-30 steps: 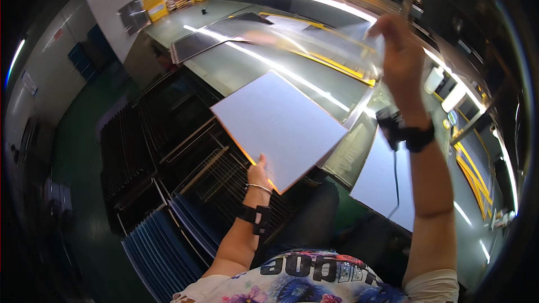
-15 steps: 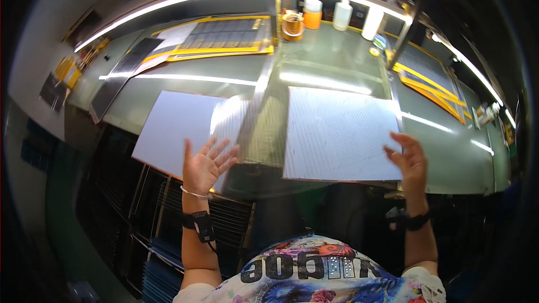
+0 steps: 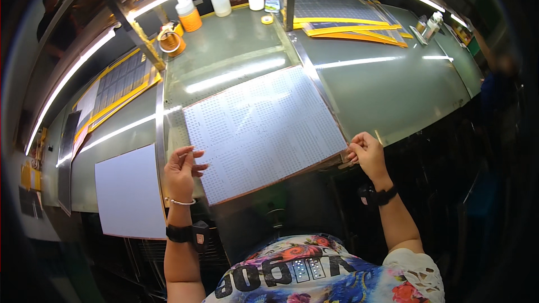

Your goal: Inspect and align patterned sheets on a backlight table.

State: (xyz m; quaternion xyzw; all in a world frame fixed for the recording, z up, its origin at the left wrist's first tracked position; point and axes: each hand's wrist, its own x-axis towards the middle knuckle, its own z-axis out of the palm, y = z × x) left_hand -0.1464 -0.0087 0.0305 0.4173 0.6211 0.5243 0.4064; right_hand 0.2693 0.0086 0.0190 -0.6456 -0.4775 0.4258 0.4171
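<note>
A pale, flat rectangular panel covered in rows of fine dark marks, with thin brownish edges, lies on the worktable before me. Beside its left edge is my left hand, fingers apart and bent, their tips reaching over the edge. It shows no firm grip. My right hand has its fingertips pinched together at the panel's near right corner; the fingers hide the exact contact. A second, plain pale panel lies to the left, just beyond my left hand.
Along the back of the grey-green worktable stand an orange-filled bottle, white bottles, an orange-brown tin and a yellow tape roll. Yellow-edged framed sheets lie at the back right. A metal post rises there. Another person is at far right.
The view has swung right. Both hands, earlier raised with spread or curved fingers, have come to the sides of the marked panel. My right fingers have closed at its corner.
</note>
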